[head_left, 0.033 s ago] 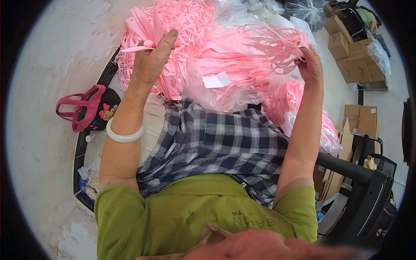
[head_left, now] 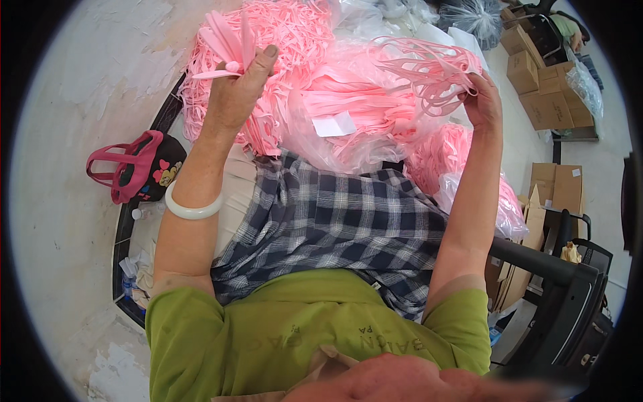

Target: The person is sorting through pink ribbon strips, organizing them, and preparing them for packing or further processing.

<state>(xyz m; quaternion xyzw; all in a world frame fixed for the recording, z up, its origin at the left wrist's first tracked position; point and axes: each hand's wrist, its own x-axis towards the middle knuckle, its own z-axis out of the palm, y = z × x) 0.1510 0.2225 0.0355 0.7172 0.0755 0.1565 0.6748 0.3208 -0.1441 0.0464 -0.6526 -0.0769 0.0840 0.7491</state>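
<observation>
Pink strips of soft, flat material fill the far middle of the view. My left hand [head_left: 236, 94] is closed around a bundle of pink strips [head_left: 224, 37], whose ends fan out above the thumb. Further right, my right hand [head_left: 483, 100] grips a looser bunch of thin pink strips [head_left: 435, 67] that loop and trail leftward. Between the hands, long straight strips [head_left: 362, 100] lie in clear plastic with a white paper slip [head_left: 334, 124] on top. A big tangled heap of pink strips [head_left: 288, 33] rises behind my left hand. My right fingertips are partly hidden by the strips.
A dark bag with pink handles [head_left: 151, 164] stands left by the wall. Plaid cloth [head_left: 335, 214] covers my lap. Cardboard boxes [head_left: 546, 94] and a black chair [head_left: 569, 268] are at right. Another person [head_left: 569, 30] shows at the far right. More pink strips [head_left: 439, 154] lie below my right hand.
Both hands have shifted very slightly to the right, each with its strips still in it. The rest looks the same.
</observation>
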